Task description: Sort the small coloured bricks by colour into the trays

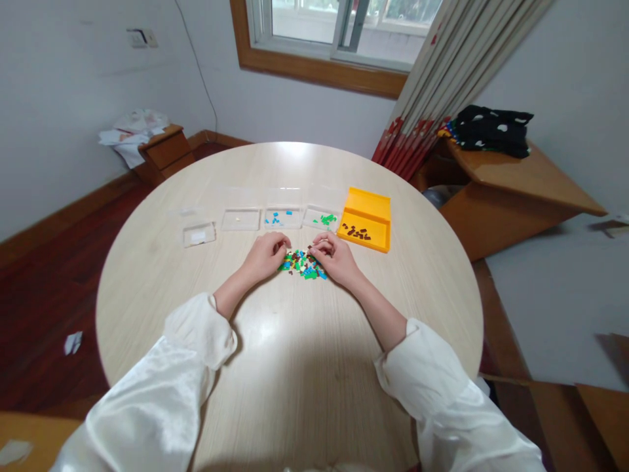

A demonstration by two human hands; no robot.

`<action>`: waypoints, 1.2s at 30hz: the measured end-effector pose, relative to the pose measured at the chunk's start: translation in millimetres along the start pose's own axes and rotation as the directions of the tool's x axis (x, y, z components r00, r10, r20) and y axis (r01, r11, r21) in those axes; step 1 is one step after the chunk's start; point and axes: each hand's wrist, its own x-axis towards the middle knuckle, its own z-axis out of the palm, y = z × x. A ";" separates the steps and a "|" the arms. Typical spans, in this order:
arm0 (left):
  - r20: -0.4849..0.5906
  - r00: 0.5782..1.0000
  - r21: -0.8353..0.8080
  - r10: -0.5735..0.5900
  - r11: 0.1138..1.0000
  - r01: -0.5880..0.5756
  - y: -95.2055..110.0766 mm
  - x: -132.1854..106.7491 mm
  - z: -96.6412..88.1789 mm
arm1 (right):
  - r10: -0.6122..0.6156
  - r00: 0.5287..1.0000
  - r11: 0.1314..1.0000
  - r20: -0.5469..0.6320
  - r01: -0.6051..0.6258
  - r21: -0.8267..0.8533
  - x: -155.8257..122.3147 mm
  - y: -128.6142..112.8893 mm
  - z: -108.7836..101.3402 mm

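Both Hands at the Heap!

And here we are at the round, pale wood-grain worktop (147, 295), with the action right in the middle: a loose heap of small plastic bricks (309, 275), green, blue, dark brown and a few pale ones, lying between the two hands. The left hand (265, 254) works the near-left edge, fingers curled, thumb and forefinger narrow. Has it got a brick? Can't tell from up here! Over on the other flank, the right hand (339, 259) dips its bent fingertips into the heap, a narrow pinch too, and whether anything is caught in it stays hidden.

Look beyond them, a lovely row of open containers! The yellow-orange plastic box (369, 204) on the right holds dark brown bricks (362, 233); beside it, a clear plastic tray (310, 213) with green bricks (328, 219); then another clear tray (295, 221) with blue bricks (289, 213); then one (250, 221) with a single tiny pale piece (238, 219). A smaller clear case (187, 242) sits at the far left, something white inside.

The step in hand, I'd judge, is picking through the heap. The next move calls for precision: fingertips only, one brick parted cleanly from its neighbours, nothing scattered!
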 end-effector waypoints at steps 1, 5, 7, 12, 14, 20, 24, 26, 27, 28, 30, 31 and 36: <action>-0.037 0.999 -0.013 0.020 1.000 -0.020 -0.3 -0.7 0.0 | -0.005 1.000 1.000 0.004 0.005 -0.002 0.3 0.4 0.6; -0.140 0.979 0.013 0.151 0.988 -0.151 2.7 -4.5 1.6 | -0.048 0.999 0.999 0.019 0.048 -0.023 -0.3 -0.2 2.7; -0.142 0.966 0.031 0.216 0.976 -0.214 5.6 -6.5 4.1 | -0.085 0.996 0.995 0.025 0.086 -0.048 -1.6 -2.3 3.3; -0.113 0.936 0.105 0.332 0.941 -0.321 10.1 -9.5 9.3 | -0.166 0.982 0.972 0.090 0.179 -0.154 -4.9 -7.9 2.6; -0.100 0.930 0.131 0.354 0.931 -0.340 10.8 -10.0 8.2 | -0.167 0.979 0.964 0.113 0.186 -0.191 -5.6 -8.5 2.0; -0.048 0.927 0.142 0.371 0.922 -0.361 17.1 -11.4 4.9 | -0.176 0.976 0.947 0.129 0.204 -0.248 -6.8 -7.8 1.3; -0.066 0.933 0.122 0.353 0.931 -0.344 19.7 -11.7 3.4 | -0.228 0.969 0.917 0.098 0.248 -0.313 -6.4 -8.5 1.1; -0.106 0.945 0.119 0.309 0.948 -0.296 15.6 -10.3 -2.9 | -0.255 0.966 0.901 0.052 0.256 -0.350 -6.7 -8.2 0.1; -0.146 0.951 0.126 0.274 0.958 -0.257 11.5 -9.2 -8.1 | -0.268 0.963 0.894 0.030 0.260 -0.364 -7.4 -7.7 -0.8; -0.199 0.952 0.139 0.232 0.968 -0.207 6.0 -8.1 -14.5 | -0.282 0.959 0.887 0.018 0.268 -0.377 -8.5 -7.2 -1.9; -0.339 0.931 0.176 0.136 0.981 -0.080 -8.6 -6.3 -29.5 | -0.316 0.948 0.861 0.040 0.304 -0.408 -12.4 -6.7 -4.7; -0.402 0.912 0.194 0.086 0.981 -0.007 -17.0 -5.8 -37.2 | -0.332 0.940 0.843 0.075 0.331 -0.424 -15.2 -6.9 -6.1; -0.527 0.850 0.235 -0.029 0.956 0.178 -53.8 -5.0 -60.2 | -0.396 0.888 0.739 0.232 0.459 -0.494 -29.1 -10.9 -10.7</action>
